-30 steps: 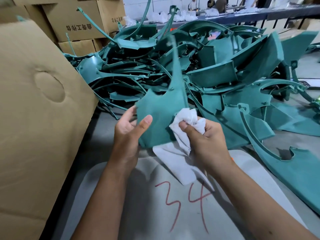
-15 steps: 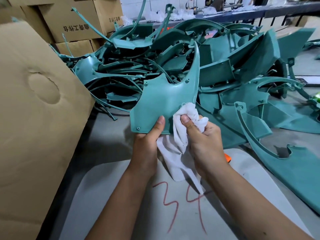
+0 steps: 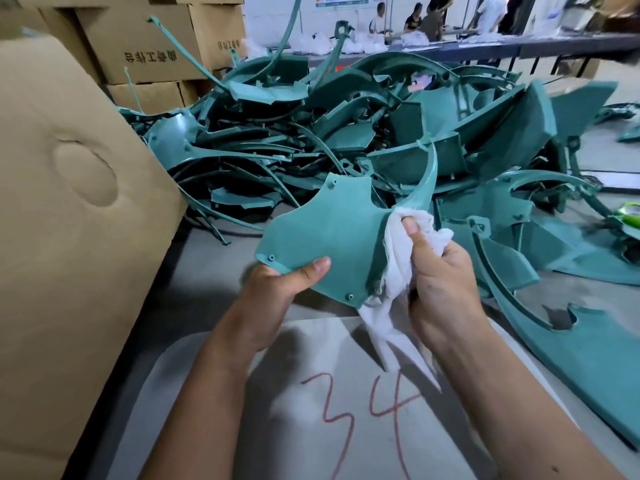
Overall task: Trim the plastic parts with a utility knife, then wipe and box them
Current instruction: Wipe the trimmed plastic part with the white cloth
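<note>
Teal plastic part [image 3: 325,233]: left hand [image 3: 277,292] pinches near-left corner; right hand [image 3: 440,282] clutches white cloth [image 3: 398,271]. Risk: one-corner hold, wiping pressure may twist it loose.

The heap of teal plastic parts [image 3: 363,133] serves as the landmark. Before it, held above the grey table [image 3: 214,271], is a flat teal plastic panel with a curved arm [image 3: 325,237] — the left hand [image 3: 277,289] grips its near left edge, the right hand [image 3: 440,282] presses a crumpled white cloth [image 3: 398,265] to its right edge. Left of the heap stands a tall brown cardboard sheet [image 3: 69,237]; behind the heap's left side, stacked brown cardboard boxes [image 3: 145,46]. Before the heap and under the hands lies a pale mat marked 34 [image 3: 346,410] — another long teal part [image 3: 588,358] lies to the mat's right.
</note>
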